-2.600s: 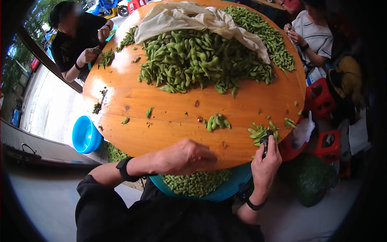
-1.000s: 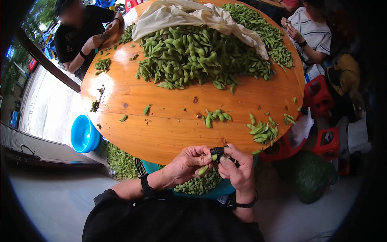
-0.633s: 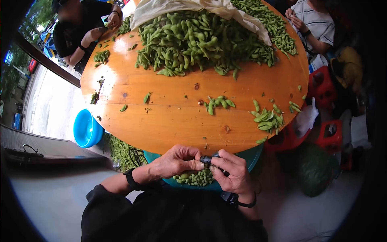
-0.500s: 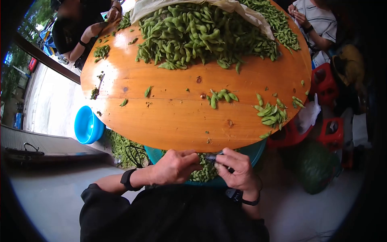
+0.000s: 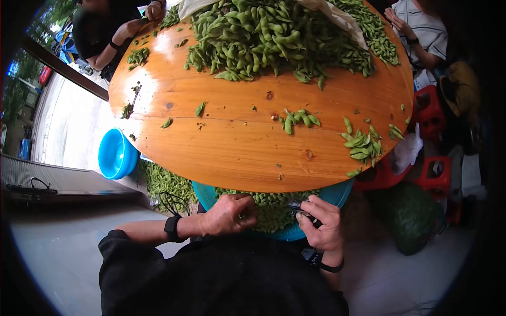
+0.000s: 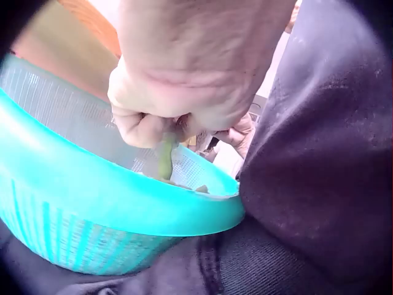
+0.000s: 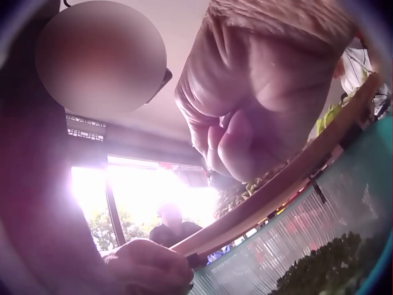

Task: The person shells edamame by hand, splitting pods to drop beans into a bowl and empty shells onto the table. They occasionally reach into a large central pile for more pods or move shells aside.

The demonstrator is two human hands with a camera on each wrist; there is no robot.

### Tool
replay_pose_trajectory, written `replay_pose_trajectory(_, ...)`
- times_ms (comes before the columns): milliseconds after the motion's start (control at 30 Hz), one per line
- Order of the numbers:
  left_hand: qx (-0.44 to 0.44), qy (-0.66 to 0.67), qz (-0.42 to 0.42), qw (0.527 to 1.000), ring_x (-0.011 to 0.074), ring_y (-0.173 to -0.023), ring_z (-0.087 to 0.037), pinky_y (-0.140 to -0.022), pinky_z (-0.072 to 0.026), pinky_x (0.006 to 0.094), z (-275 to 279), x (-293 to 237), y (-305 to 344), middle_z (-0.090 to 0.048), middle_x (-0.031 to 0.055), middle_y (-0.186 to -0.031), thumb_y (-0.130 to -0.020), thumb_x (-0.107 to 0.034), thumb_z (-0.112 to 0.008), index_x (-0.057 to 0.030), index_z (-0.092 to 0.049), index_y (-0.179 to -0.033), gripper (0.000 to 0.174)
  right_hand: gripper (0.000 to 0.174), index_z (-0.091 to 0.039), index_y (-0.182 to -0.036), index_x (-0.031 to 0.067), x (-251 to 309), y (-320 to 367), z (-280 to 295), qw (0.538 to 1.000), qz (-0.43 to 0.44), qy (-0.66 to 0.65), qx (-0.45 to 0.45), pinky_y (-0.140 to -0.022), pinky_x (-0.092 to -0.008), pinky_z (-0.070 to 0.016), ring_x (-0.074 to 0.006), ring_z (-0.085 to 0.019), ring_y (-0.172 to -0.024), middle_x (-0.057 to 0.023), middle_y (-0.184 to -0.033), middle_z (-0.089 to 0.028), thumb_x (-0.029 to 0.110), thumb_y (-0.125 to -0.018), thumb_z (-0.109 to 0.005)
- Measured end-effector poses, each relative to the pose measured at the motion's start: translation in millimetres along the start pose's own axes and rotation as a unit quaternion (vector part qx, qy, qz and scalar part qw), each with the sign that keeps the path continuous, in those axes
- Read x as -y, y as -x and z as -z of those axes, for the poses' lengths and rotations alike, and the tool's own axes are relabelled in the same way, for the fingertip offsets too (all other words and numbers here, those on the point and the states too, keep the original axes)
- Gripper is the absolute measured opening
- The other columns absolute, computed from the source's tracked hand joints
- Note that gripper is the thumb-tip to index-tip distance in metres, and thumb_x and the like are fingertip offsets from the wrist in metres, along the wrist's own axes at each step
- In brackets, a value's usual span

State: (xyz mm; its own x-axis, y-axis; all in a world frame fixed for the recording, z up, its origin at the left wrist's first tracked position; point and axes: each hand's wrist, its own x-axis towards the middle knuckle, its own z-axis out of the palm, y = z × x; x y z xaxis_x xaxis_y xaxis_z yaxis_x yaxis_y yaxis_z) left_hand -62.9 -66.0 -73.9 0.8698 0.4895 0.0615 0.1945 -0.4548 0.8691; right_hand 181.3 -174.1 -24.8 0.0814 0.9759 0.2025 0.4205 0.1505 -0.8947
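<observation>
Over the near side of a blue-green basket (image 5: 343, 196), my left hand (image 5: 226, 215) has its fingers curled. In the left wrist view, a green soybean pod (image 6: 164, 161) hangs pinched in those fingers, above the basket. My right hand (image 5: 324, 226) grips a small black-handled tool (image 5: 296, 206), its dark end pointing toward the left hand; the fingers cover much of it, and I cannot tell its exact kind. A gap separates the two hands. Many pods (image 5: 271, 213) fill the basket between and below them.
A round wooden table (image 5: 211, 152) bears a large pile of pods (image 5: 274, 37), a small cluster (image 5: 298, 120) and another near the right edge (image 5: 363, 145). A blue basin (image 5: 116, 155) stands left, red stools (image 5: 435, 174) and a green sack (image 5: 408, 218) right. Two people sit across.
My left hand came back from over the table and met the right hand at a pod and the tool. Since then the hands have moved apart, above the basket.
</observation>
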Motion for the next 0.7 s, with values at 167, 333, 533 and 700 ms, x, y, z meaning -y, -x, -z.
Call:
replay_pose_trajectory(167, -0.009, 0.086, 0.182, 0.980, 0.0126, -0.062, -0.055, -0.054, -0.0432, 0.0293, 10, -11, -6, -0.056, 0.0039, -0.065, -0.086, -0.012, -0.070, -0.0012, -0.061, -0.082, 0.015, 0.018, -0.066, -0.094, -0.0033, -2, 0, -1, 1.000, -0.002, 0.000, 0.015, -0.056, -0.0331, -0.0458, -0.0260, -0.059, -0.063, -0.0130, -0.080, -0.059, -0.002, -0.077, -0.071)
replay_pose_trajectory(333, 0.087, 0.351, 0.207, 0.909, 0.0072, -0.073, -0.054, -0.066, -0.0457, 0.0247, 26, -54, -14, -0.059, 0.0001, -0.083, -0.098, -0.014, -0.061, -0.0010, -0.060, -0.097, 0.013, 0.022, -0.065, -0.097, -0.0040, 3, -4, -2, 1.000, -0.008, 0.003, 0.024, -0.057, -0.0318, -0.0472, -0.0240, -0.060, -0.065, -0.0125, -0.081, -0.061, 0.004, -0.078, -0.075)
replay_pose_trajectory(533, -0.046, 0.444, 0.075, 0.892, 0.0069, -0.081, -0.059, -0.070, -0.0516, 0.0240, 28, -69, -53, -0.060, 0.0010, -0.093, -0.097, -0.002, -0.060, -0.0012, -0.057, -0.101, 0.006, 0.032, -0.064, -0.104, -0.0061, 10, -12, 1, 0.998, 0.016, -0.064, -0.001, -0.064, -0.0290, -0.0495, -0.0193, -0.063, -0.070, -0.0112, -0.083, -0.064, 0.010, -0.080, -0.078)
replay_pose_trajectory(700, -0.120, 0.402, -0.012, 0.908, 0.0110, -0.089, -0.062, -0.076, -0.0520, 0.0260, 10, -69, -74, -0.057, 0.0051, -0.101, -0.095, 0.003, -0.060, -0.0002, -0.053, -0.103, 0.011, 0.030, -0.066, -0.108, -0.0055, 26, -25, 1, 0.986, -0.105, -0.093, -0.093, -0.064, -0.0261, -0.0481, -0.0148, -0.061, -0.069, -0.0078, -0.080, -0.063, 0.003, -0.081, -0.075)
